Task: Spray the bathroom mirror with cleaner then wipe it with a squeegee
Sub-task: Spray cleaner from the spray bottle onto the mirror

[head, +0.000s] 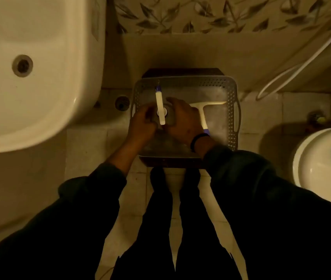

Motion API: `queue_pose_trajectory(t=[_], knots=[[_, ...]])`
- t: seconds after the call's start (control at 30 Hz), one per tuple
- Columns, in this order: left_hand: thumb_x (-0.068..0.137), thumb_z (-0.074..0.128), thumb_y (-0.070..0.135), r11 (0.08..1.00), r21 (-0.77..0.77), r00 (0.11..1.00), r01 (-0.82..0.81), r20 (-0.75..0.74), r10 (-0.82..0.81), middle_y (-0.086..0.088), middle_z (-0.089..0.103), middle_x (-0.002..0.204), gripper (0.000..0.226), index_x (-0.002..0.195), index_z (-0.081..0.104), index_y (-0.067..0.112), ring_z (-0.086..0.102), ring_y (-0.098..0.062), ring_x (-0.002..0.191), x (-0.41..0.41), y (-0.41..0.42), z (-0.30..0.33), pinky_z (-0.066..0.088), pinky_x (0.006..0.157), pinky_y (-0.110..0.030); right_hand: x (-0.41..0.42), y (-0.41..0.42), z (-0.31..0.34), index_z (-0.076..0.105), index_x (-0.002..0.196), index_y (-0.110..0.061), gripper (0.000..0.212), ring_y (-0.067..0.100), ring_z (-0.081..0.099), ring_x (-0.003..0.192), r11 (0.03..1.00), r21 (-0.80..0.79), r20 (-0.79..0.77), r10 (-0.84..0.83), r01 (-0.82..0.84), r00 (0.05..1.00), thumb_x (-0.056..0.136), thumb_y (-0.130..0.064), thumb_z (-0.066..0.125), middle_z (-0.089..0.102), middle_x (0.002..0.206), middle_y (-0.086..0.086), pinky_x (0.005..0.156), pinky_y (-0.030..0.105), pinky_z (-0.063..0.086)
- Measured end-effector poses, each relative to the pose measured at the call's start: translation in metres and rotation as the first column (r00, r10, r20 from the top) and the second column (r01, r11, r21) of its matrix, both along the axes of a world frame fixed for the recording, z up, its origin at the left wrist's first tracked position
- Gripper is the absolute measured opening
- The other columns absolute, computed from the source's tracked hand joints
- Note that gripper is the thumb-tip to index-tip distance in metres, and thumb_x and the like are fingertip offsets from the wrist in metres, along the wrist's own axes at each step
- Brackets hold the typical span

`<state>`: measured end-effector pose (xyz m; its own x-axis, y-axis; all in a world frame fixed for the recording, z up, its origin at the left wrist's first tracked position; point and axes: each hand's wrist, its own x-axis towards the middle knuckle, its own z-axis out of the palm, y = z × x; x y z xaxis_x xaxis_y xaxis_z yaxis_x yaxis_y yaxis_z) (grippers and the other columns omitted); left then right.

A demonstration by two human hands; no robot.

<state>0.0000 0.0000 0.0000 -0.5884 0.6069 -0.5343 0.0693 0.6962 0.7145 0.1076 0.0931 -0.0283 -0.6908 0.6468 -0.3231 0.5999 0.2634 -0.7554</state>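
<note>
A spray bottle (pixel 160 107) with a white trigger head and purple nozzle stands upright in a grey perforated basket (pixel 233 110), seen from above. My left hand (pixel 142 122) wraps its left side and my right hand (pixel 182 120) wraps its right side, both closed around the bottle's body. A white squeegee (pixel 201 110) with a purple handle end lies flat in the basket to the right, partly under my right wrist. The mirror is out of view.
The basket rests on a dark stool (pixel 172 163) on the tiled floor. A white washbasin (pixel 29 73) juts out at the left. A toilet (pixel 322 158) stands at the right. A white hose (pixel 293 75) hangs by the back wall. My legs (pixel 176 219) stand just before the stool.
</note>
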Motion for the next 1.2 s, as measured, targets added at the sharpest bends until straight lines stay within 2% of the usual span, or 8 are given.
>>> queue_pose_trajectory(t=[0.2, 0.4, 0.57, 0.7, 0.77, 0.9, 1.07, 1.2], knots=[[0.098, 0.06, 0.018, 1.0, -0.003, 0.997, 0.002, -0.078, -0.002, -0.004, 0.067, 0.127, 0.03, 0.127, 0.065, 0.016, 0.06, -0.019, 0.116, -0.002, 0.0, -0.009, 0.043, 0.093, -0.021, -0.009, -0.011, -0.01, 0.065, 0.117, -0.014, 0.041, 0.03, 0.058, 0.107, 0.997, 0.079, -0.03, 0.004, -0.002, 1.0, 0.086, -0.041, 0.066, 0.063, 0.12, 0.012, 0.093, 0.044, 0.049], [0.097, 0.061, 0.02, 0.996, 0.081, 0.995, 0.022, -0.097, -0.014, -0.002, 0.07, 0.114, 0.026, 0.121, 0.071, 0.017, 0.056, -0.008, 0.1, -0.004, 0.002, 0.003, 0.038, 0.071, 0.004, -0.013, -0.004, 0.003, 0.067, 0.109, -0.012, 0.036, 0.029, 0.061, 0.102, 0.999, 0.045, -0.09, 0.023, -0.019, 0.996, 0.088, -0.04, 0.061, 0.069, 0.11, 0.009, 0.089, 0.046, 0.051], [0.095, 0.059, 0.002, 0.987, 0.156, 0.985, 0.033, -0.17, -0.006, -0.008, 0.071, 0.115, 0.028, 0.121, 0.07, 0.007, 0.062, -0.017, 0.108, -0.019, 0.006, 0.034, 0.044, 0.084, -0.012, -0.023, 0.005, 0.034, 0.066, 0.108, -0.01, 0.033, 0.028, 0.059, 0.102, 0.994, 0.107, -0.157, 0.024, -0.007, 0.987, 0.089, -0.037, 0.064, 0.068, 0.107, 0.011, 0.078, 0.03, 0.044], [0.094, 0.058, -0.001, 0.963, 0.267, 0.976, 0.021, -0.215, 0.039, -0.011, 0.07, 0.114, 0.026, 0.117, 0.07, 0.001, 0.064, -0.018, 0.106, -0.031, 0.014, 0.078, 0.051, 0.09, -0.018, -0.035, 0.013, 0.087, 0.064, 0.11, -0.006, 0.033, 0.026, 0.061, 0.099, 0.995, 0.098, -0.299, -0.003, 0.033, 0.954, 0.089, -0.031, 0.068, 0.067, 0.104, 0.011, 0.085, 0.035, 0.05], [0.093, 0.058, -0.001, 0.95, 0.312, 0.958, 0.001, -0.272, 0.089, -0.012, 0.072, 0.105, 0.022, 0.11, 0.073, 0.001, 0.064, -0.012, 0.093, -0.035, 0.018, 0.104, 0.051, 0.08, -0.015, -0.041, 0.015, 0.116, 0.064, 0.109, -0.007, 0.032, 0.024, 0.062, 0.097, 0.992, 0.111, -0.366, -0.019, 0.064, 0.931, 0.089, -0.032, 0.067, 0.066, 0.102, 0.009, 0.083, 0.037, 0.051], [0.09, 0.055, -0.002, 0.913, 0.406, 0.926, -0.034, -0.331, 0.182, -0.014, 0.07, 0.081, 0.019, 0.093, 0.073, 0.0, 0.067, -0.029, 0.073, -0.038, 0.021, 0.164, 0.056, 0.06, -0.042, -0.049, 0.018, 0.181, 0.062, 0.093, -0.009, 0.023, 0.017, 0.058, 0.077, 0.975, 0.15, -0.511, -0.065, 0.163, 0.857, 0.088, -0.031, 0.068, 0.059, 0.083, 0.0, 0.066, 0.023, 0.045], [0.087, 0.05, 0.005, 0.805, 0.592, 0.901, 0.028, -0.364, 0.237, 0.001, 0.071, 0.091, 0.026, 0.101, 0.071, 0.01, 0.068, -0.008, 0.087, -0.031, 0.016, 0.247, 0.055, 0.078, -0.02, -0.06, 0.018, 0.269, 0.062, 0.087, -0.006, 0.027, 0.017, 0.059, 0.069, 0.958, 0.161, -0.678, -0.068, 0.238, 0.731, 0.085, -0.032, 0.065, 0.06, 0.076, 0.003, 0.063, 0.027, 0.05], [0.09, 0.046, 0.001, 0.693, 0.721, 0.918, 0.011, -0.281, 0.279, -0.003, 0.069, 0.093, 0.026, 0.102, 0.068, 0.007, 0.065, -0.01, 0.087, -0.033, 0.007, 0.304, 0.05, 0.076, -0.021, -0.072, 0.014, 0.342, 0.055, 0.078, -0.018, 0.02, 0.003, 0.053, 0.06, 0.952, 0.153, -0.787, -0.046, 0.267, 0.615, 0.083, -0.034, 0.064, 0.05, 0.065, -0.015, 0.06, 0.009, 0.04]])
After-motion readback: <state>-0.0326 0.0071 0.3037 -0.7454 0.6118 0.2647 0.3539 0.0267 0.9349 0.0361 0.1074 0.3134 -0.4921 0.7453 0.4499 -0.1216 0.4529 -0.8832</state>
